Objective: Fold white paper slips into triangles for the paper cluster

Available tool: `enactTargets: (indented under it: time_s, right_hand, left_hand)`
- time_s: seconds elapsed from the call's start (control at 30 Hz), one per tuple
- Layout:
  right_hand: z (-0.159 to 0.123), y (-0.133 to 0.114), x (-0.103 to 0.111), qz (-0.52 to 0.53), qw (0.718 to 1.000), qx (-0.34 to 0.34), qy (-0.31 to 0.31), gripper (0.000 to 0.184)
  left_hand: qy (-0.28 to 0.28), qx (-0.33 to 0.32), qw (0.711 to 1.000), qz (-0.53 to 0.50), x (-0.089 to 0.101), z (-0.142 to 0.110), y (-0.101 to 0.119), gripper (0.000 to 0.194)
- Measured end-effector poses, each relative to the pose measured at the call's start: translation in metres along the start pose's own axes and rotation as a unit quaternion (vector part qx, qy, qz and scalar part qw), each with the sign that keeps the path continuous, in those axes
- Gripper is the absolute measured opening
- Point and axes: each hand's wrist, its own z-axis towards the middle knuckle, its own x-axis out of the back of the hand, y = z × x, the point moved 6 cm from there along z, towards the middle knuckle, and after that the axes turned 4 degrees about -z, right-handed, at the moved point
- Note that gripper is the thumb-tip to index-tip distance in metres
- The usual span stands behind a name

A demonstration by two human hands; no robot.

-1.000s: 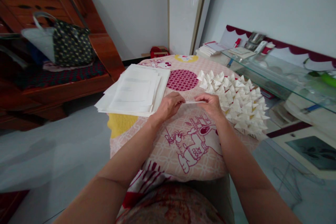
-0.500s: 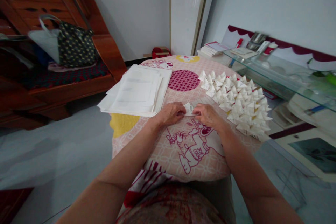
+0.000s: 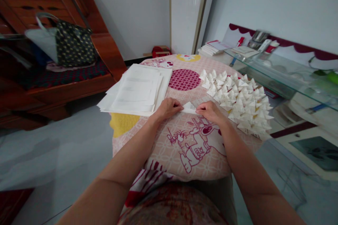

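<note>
A small folded piece of paper (image 3: 189, 108), white with a peaked top and some print, lies on the table between my hands. My left hand (image 3: 169, 108) pinches its left end, and my right hand (image 3: 209, 111) pinches its right end. Both hands rest low over the patterned tablecloth (image 3: 169, 151). Close by on the right stand many folded paper pieces (image 3: 237, 95) with pointed tips, set in rows. To the left lies a stack of paper sheets (image 3: 137, 88), some faintly printed.
A glass shelf (image 3: 285, 77) with a metal container (image 3: 260, 37) adjoins the table's right side. Booklets (image 3: 211, 48) are piled at the back right. On the left a wooden bench (image 3: 105, 56) holds a dark patterned bag (image 3: 74, 42).
My hands have drawn a little apart along the folded paper, so more of it shows between them. The camera view has shifted slightly.
</note>
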Motion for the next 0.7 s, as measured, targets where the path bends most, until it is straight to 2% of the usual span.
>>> enactTargets:
  time_s: [0.13,0.37,0.7]
  right_hand:
    - [-0.0045,-0.0010,0.0056,-0.010,0.999,-0.049,-0.013,0.020]
    - [-0.0098,-0.0040,0.0112,-0.020,0.995,-0.094,-0.023,0.018]
    - [-0.0002,0.0054,0.0030,-0.025,0.995,-0.091,0.012,0.021]
  left_hand:
    - [0.001,0.035,0.999,-0.015,0.0001,0.0039,-0.0034,0.027]
    - [-0.007,0.036,0.999,-0.014,0.0018,0.0070,-0.0037,0.025]
    - [0.010,0.068,0.998,0.012,0.0030,0.0088,-0.0096,0.018]
